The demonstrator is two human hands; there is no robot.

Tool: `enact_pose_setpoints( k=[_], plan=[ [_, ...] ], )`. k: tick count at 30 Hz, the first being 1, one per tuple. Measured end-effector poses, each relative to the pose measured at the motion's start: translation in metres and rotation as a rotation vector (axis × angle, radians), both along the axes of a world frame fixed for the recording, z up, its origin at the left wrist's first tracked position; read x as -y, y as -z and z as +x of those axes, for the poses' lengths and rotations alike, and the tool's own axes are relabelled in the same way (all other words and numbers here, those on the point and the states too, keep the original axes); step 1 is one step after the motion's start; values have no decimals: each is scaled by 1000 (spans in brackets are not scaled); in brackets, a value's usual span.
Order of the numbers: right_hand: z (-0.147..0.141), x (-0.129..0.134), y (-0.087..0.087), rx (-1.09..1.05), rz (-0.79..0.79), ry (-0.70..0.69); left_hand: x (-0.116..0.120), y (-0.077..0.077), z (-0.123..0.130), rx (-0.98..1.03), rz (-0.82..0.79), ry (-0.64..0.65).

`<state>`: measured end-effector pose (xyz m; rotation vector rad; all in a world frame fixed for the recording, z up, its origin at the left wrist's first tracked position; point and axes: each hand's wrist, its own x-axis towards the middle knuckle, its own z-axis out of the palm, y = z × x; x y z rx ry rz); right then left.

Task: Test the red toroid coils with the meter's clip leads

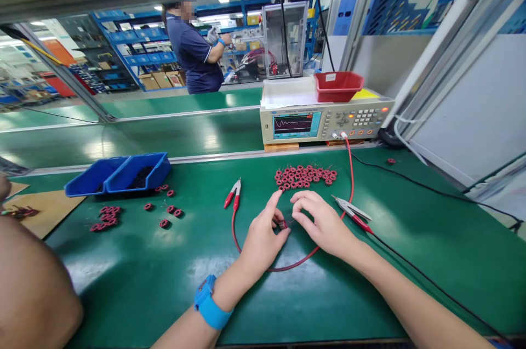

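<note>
My left hand point(263, 236), with a blue band at its wrist, is closed on a small red-and-black toroidal coil point(283, 224) held between thumb and fingers above the mat. The fingers of my right hand point(322, 223) curl into a pinch beside it, at the coil's thin wire leads point(291, 221). Just beyond both hands lies a cluster of similar coils point(304, 176). To the right of my right hand rests a clip with a red grip and black cable point(353, 212). Another clip with red grips point(234, 193) lies to the left, its red cable looping under my hands.
A bench tester point(329, 119) with a lit screen stands at the back, with a red bin point(339, 86) on top. Blue bins point(137, 173) and loose coils point(164, 223) are at left. A person's arm point(33, 283) intrudes at lower left; another person point(193, 53) stands beyond.
</note>
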<state>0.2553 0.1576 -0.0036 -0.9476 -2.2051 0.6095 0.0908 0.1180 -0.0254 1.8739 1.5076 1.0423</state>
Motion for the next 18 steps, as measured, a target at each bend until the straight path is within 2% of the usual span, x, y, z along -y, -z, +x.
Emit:
enact_pose_setpoints(
  k=[7,14,18],
  plan=[
    [3,-2,0,-73,-36,63,-2,-3,0,158,-55,-39],
    [-1,1,1,-15,-34,28,-2,-4,2,193,-43,-23],
    [-3,1,4,-27,-16,-5,-2,-4,3,282,-69,-4]
  ],
)
